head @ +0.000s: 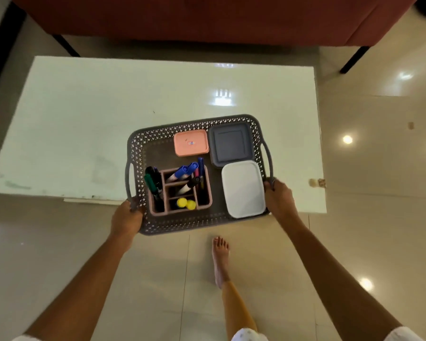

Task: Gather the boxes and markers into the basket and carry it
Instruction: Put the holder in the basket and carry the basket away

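Note:
A grey perforated basket (182, 223) hangs over the near edge of the white table (108, 119). My left hand (126, 219) grips its left handle and my right hand (278, 199) grips its right handle. Inside lie a pink box (191, 143), a dark blue-grey box (231, 143) and a white box (243, 189). A pink divided holder (205, 201) stands in the basket's left part with several markers (182, 172) in blue, green and black, plus yellow caps (185, 203).
A red sofa (207, 18) on black legs stands behind the table. Glossy beige floor tiles (379, 217) spread around. My bare foot (221, 257) is on the floor just below the basket. The table's right corner (317, 182) is chipped.

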